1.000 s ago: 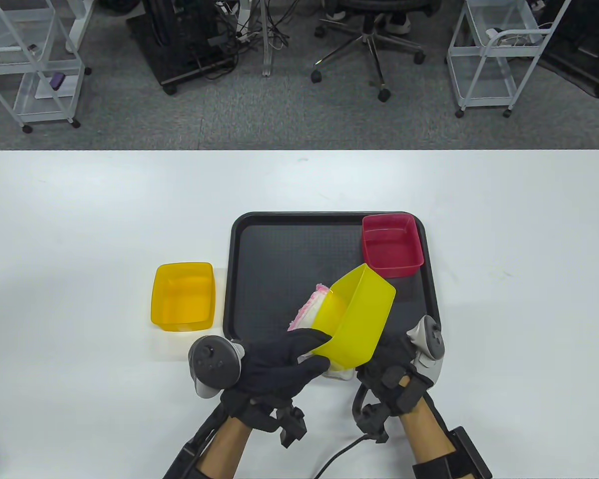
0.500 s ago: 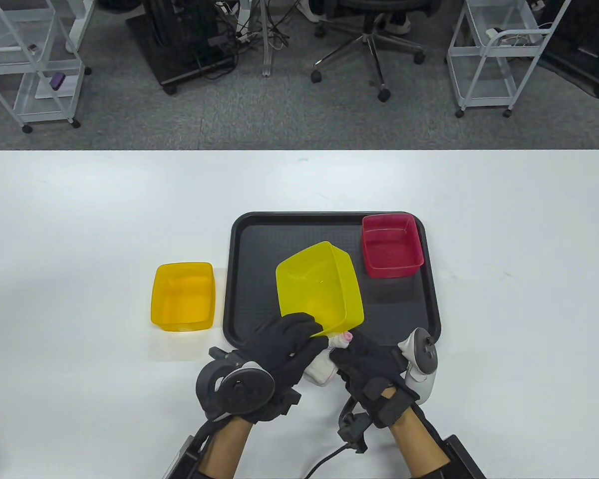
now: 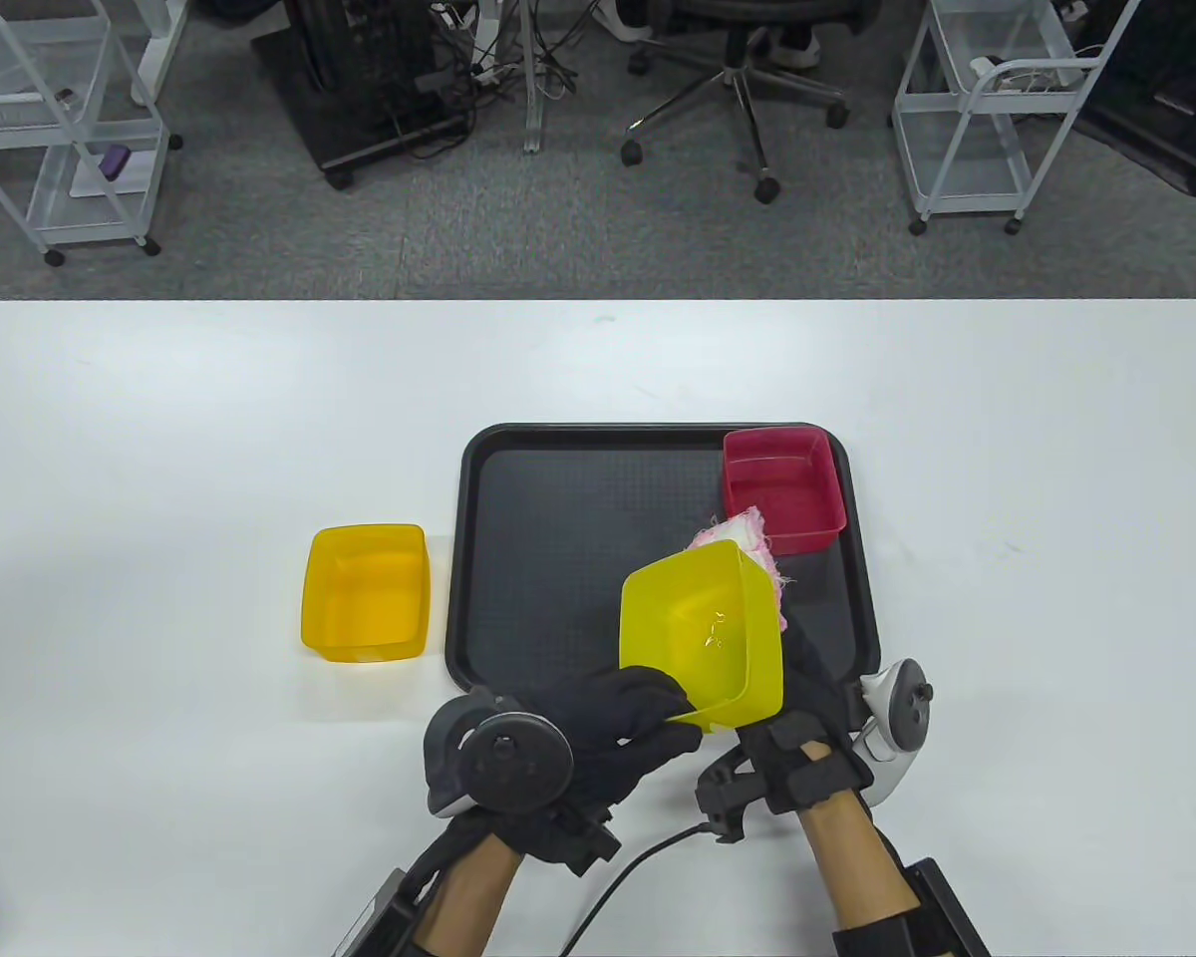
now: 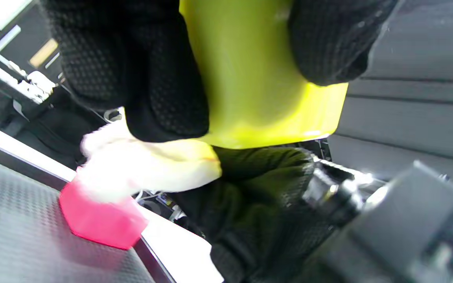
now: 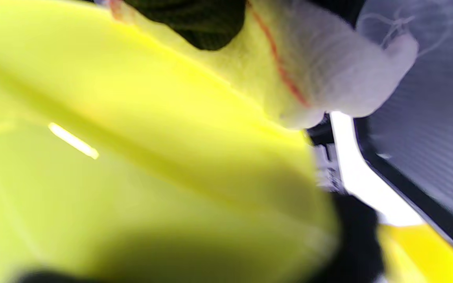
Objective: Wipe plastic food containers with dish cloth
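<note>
My left hand (image 3: 623, 723) grips the near rim of a bright yellow container (image 3: 703, 633), held tilted above the black tray (image 3: 558, 498). The left wrist view shows the container (image 4: 258, 74) clamped between my gloved fingers (image 4: 159, 86). My right hand (image 3: 807, 698) holds a white and pink dish cloth (image 3: 747, 543) against the container's outer far-right side; most of the hand is hidden behind it. The right wrist view shows the cloth (image 5: 328, 74) pressed on the yellow wall (image 5: 132, 157).
A red container (image 3: 782, 488) sits in the tray's far right corner, just beyond the cloth. An orange container (image 3: 366, 591) stands on the white table (image 3: 159, 449) left of the tray. Chairs and carts stand on the floor beyond the table.
The yellow container has swung from the tray's middle toward the right and turned. The cloth moved from under its near edge to its far right outside. Both hands shifted right.
</note>
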{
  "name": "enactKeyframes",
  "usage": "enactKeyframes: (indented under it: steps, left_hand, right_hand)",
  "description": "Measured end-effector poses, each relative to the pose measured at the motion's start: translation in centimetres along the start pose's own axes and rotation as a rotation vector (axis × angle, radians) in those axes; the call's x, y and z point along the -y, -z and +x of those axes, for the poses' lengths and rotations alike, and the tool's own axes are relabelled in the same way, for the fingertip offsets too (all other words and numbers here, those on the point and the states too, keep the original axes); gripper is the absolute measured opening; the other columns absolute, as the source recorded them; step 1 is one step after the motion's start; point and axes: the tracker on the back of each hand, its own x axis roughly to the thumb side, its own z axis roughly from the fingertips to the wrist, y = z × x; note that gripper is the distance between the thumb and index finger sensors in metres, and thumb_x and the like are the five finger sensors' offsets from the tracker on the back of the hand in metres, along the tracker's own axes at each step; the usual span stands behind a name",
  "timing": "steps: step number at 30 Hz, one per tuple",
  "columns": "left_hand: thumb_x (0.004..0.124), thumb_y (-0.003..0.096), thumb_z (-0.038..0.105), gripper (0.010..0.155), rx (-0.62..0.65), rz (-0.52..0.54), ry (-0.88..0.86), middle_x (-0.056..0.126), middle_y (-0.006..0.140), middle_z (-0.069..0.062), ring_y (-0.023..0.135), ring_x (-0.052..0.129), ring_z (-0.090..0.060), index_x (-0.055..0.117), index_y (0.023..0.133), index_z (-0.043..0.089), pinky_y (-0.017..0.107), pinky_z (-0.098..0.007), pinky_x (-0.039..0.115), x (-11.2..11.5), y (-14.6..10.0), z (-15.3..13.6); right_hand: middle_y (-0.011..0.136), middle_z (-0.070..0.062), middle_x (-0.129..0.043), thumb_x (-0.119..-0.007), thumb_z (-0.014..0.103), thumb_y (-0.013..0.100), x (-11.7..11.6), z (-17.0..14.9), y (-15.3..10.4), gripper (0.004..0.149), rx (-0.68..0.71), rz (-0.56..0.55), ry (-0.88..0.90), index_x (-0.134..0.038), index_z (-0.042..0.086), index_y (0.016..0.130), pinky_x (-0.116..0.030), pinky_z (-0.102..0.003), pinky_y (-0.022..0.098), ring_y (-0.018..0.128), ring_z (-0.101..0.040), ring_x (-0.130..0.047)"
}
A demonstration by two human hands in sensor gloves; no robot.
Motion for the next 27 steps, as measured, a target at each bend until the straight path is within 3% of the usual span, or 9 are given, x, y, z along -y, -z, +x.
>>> enactKeyframes:
  steps: [5, 8, 16, 21, 27]
  left_hand:
    - [0.077, 0.0493, 0.056, 0.04, -0.055, 0.044, 0.1, 0.098, 0.08, 0.008, 0.062, 0.106, -0.025, 0.094, 0.075, 0.03, 0.058, -0.044, 0.092, -1.0, -0.4, -1.0]
    - [0.077, 0.049, 0.057, 0.041, -0.065, 0.038, 0.266, 0.099, 0.079, 0.009, 0.062, 0.107, -0.025, 0.095, 0.074, 0.03, 0.058, -0.044, 0.093, -2.2, -0.6, -2.1]
    - [0.078, 0.0479, 0.057, 0.043, -0.147, 0.141, 0.624, 0.098, 0.084, 0.007, 0.075, 0.102, -0.034, 0.094, 0.076, 0.03, 0.065, -0.05, 0.086, -7.7, -2.1, -5.7]
    - [0.082, 0.0476, 0.056, 0.045, -0.379, 0.105, 0.625, 0.091, 0.097, 0.004, 0.093, 0.086, -0.046, 0.095, 0.078, 0.025, 0.074, -0.059, 0.072, -11.1, -4.0, -9.8]
    - [0.088, 0.0457, 0.053, 0.044, -0.539, 0.068, 0.674, 0.09, 0.099, 0.005, 0.098, 0.081, -0.047, 0.096, 0.078, 0.024, 0.077, -0.059, 0.069, -13.5, -6.1, -13.1]
  right_hand:
    - [0.101, -0.029, -0.058, -0.071, 0.01, 0.05, -1.6, -0.8, -0.3, 0.054, -0.115, 0.166, -0.025, -0.052, 0.005, 0.1, -0.078, -0.053, 0.055, 0.084, -0.051, -0.073]
    - [0.099, -0.031, -0.062, -0.071, 0.011, 0.05, -2.1, -1.1, -0.4, 0.055, -0.167, 0.254, -0.025, -0.051, 0.002, 0.1, -0.081, -0.052, 0.053, 0.082, -0.05, -0.078]
    - [0.099, -0.027, -0.066, -0.071, 0.012, 0.05, -1.8, 0.5, -0.2, 0.052, -0.056, 0.178, 0.066, -0.056, 0.007, 0.1, -0.082, -0.05, 0.053, 0.081, -0.048, -0.08]
    - [0.099, -0.028, -0.066, -0.071, 0.011, 0.05, -0.1, 0.2, -0.3, 0.052, -0.084, 0.071, -0.038, -0.057, 0.007, 0.099, -0.081, -0.051, 0.052, 0.081, -0.049, -0.079]
    - [0.099, -0.028, -0.066, -0.071, 0.011, 0.05, 0.7, 0.3, -0.3, 0.051, -0.093, 0.027, -0.075, -0.058, 0.007, 0.099, -0.08, -0.051, 0.052, 0.081, -0.049, -0.079]
